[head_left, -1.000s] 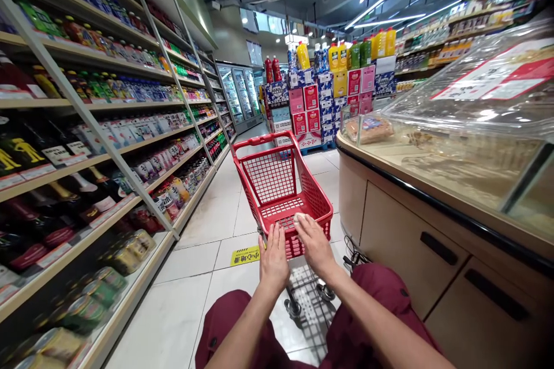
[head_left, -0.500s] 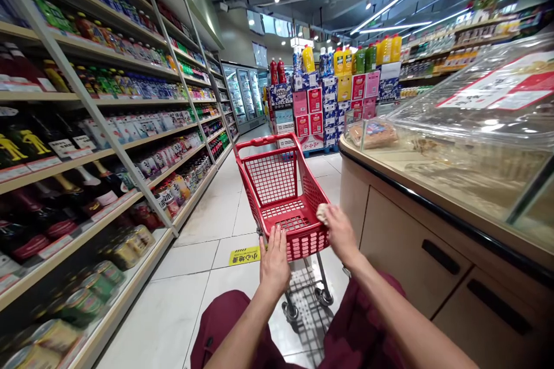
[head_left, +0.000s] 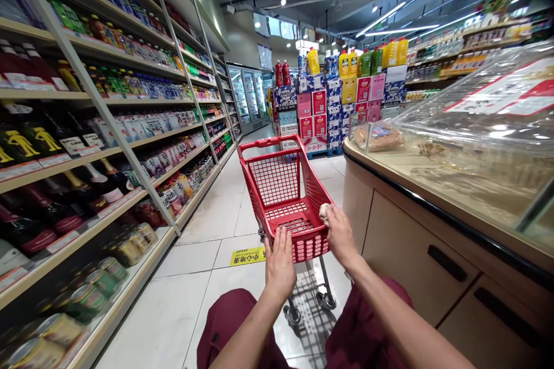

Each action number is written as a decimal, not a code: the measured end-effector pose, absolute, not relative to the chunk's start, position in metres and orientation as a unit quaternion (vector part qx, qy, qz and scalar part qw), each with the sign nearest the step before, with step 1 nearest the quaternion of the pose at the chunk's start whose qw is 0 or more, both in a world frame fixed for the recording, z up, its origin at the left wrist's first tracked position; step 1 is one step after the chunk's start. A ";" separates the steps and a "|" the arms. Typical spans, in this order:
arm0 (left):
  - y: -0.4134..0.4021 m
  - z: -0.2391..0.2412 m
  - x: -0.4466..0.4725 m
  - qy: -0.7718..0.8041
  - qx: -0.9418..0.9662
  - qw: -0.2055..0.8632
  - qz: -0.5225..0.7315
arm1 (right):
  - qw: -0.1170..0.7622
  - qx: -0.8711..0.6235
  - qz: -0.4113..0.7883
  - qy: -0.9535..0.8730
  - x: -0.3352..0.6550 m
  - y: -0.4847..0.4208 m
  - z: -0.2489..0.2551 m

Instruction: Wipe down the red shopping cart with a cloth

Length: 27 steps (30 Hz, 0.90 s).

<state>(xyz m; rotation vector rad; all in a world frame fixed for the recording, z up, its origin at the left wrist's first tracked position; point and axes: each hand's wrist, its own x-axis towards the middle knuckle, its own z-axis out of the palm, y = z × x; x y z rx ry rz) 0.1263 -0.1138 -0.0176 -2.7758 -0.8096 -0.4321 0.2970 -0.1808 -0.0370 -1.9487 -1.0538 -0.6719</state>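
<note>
At red cart, cloth in right hand

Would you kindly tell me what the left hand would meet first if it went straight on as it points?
Probably the red cart: the left hand appears at its near end, though contact is unclear.

Your left hand lies flat against the red cart; your right hand curls at its near right corner.
</note>
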 end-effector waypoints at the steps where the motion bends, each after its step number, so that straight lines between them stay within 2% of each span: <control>1: -0.115 -0.017 0.127 -0.277 -0.943 0.110 -0.146 | 0.399 -0.759 -0.266 -0.440 0.287 -0.176 -0.038; 5: -0.117 -0.015 0.128 -0.283 -0.942 0.115 -0.141 | 0.391 -0.699 -0.258 -0.541 0.255 -0.161 -0.036; 11: -0.118 -0.017 0.128 -0.272 -0.943 0.120 -0.152 | 0.410 -0.780 -0.260 -0.395 0.295 -0.177 -0.026; 17: -0.119 -0.013 0.127 -0.281 -0.943 0.109 -0.142 | 0.358 -0.704 -0.246 -0.562 0.255 -0.165 -0.036; 23: -0.118 -0.014 0.127 -0.273 -0.944 0.117 -0.143 | 0.367 -0.783 -0.256 -0.433 0.310 -0.190 -0.033; 27: -0.121 -0.014 0.129 -0.279 -0.943 0.109 -0.145 | 0.369 -0.722 -0.266 -0.521 0.287 -0.186 -0.036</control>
